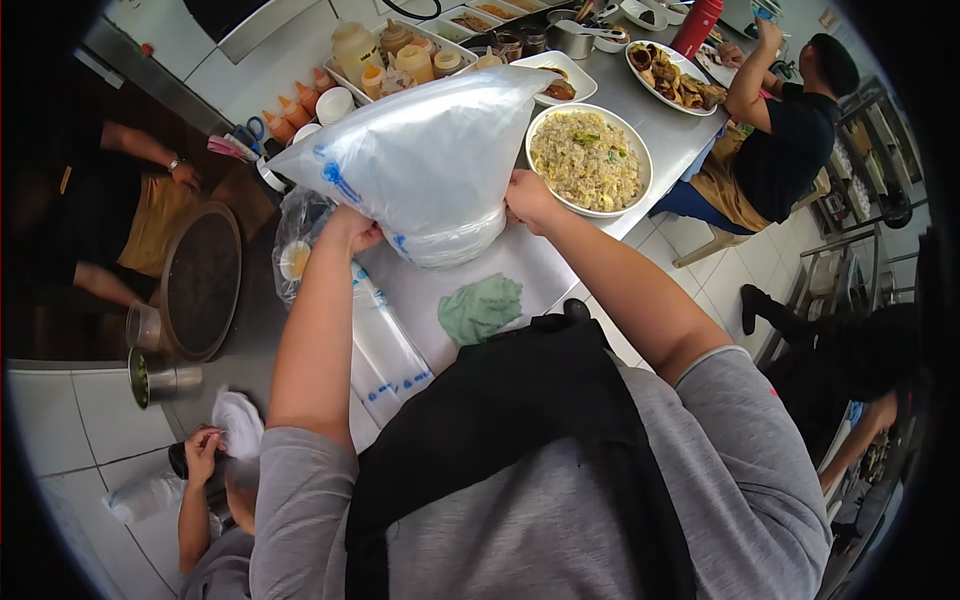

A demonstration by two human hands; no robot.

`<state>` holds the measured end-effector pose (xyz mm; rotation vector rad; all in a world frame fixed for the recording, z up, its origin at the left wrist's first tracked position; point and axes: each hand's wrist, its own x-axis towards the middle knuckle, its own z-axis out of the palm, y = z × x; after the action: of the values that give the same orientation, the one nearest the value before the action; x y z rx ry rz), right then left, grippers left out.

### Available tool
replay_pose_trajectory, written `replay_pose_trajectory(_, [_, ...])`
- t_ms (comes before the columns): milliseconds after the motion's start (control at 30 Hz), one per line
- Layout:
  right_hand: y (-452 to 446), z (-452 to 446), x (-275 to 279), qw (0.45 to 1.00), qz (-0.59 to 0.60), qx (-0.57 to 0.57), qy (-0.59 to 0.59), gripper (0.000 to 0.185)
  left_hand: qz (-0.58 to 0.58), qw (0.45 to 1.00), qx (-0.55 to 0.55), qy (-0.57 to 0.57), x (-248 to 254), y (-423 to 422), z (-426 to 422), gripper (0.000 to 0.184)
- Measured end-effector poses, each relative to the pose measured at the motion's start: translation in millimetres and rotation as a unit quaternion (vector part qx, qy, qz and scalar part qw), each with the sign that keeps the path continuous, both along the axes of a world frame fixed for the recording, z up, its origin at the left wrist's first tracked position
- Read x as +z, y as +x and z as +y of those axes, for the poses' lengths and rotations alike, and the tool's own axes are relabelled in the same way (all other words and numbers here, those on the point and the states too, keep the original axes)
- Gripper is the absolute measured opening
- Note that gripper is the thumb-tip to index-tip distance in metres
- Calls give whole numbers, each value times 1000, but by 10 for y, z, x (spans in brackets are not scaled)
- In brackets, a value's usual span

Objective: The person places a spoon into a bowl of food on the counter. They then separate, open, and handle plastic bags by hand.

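Note:
A large clear plastic bag (430, 140) with blue print stands puffed out in front of me over the metal table. My left hand (354, 230) is closed on its lower left side, and my right hand (530, 201) pinches its right side; some fingertips are hidden behind the plastic. Right beside my right hand is a white bowl (646, 180) filled with fried rice (585, 160). Below the bag lie a crumpled green cloth (480, 308) and a stack of flat plastic bags (385, 350) with blue print.
Squeeze bottles (356, 52) and sauce containers line the back left. A plate of browned food (670, 80) and a red bottle (697, 28) are at the back right. One person (790, 130) sits at right; others are at left, lower left and far right. A round brown board (202, 280) stands left.

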<state>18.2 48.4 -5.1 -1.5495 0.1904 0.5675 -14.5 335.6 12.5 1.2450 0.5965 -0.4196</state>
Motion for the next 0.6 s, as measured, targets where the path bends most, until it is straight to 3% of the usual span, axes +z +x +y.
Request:
replay_pose_trajectory(67, [16, -29, 45, 1000, 10, 0, -6, 12, 19, 999, -18, 27, 95, -18, -59, 8])
replay_pose_trajectory(133, [57, -44, 149, 1000, 9, -12, -5, 14, -26, 979, -36, 199, 212, -86, -160, 6])
replay_pose_trajectory(267, [102, -112, 339, 995, 28, -53, 75, 13, 4, 983, -42, 178, 203, -228, -178, 6])
replay_pose_trajectory(400, [116, -180, 518, 995, 76, 44, 53, 9, -19, 972, -106, 210, 374, -365, -293, 26])
replay_pose_trajectory(467, [112, -156, 533, 995, 75, 61, 38, 8, -124, 988, -44, 79, 381, -322, -275, 36])
replay_pose_trajectory(500, [135, -145, 517, 994, 82, 48, 58, 9, -122, 988, -46, 79, 429, -324, -321, 36])
replay_pose_trajectory(567, [235, -122, 460, 993, 88, 35, 77, 11, -99, 988, 80, -91, 642, -322, -482, 43])
replay_pose_trajectory(600, [313, -110, 373, 989, 105, 43, 91, 11, -99, 988, 78, -90, 716, -317, -537, 43])
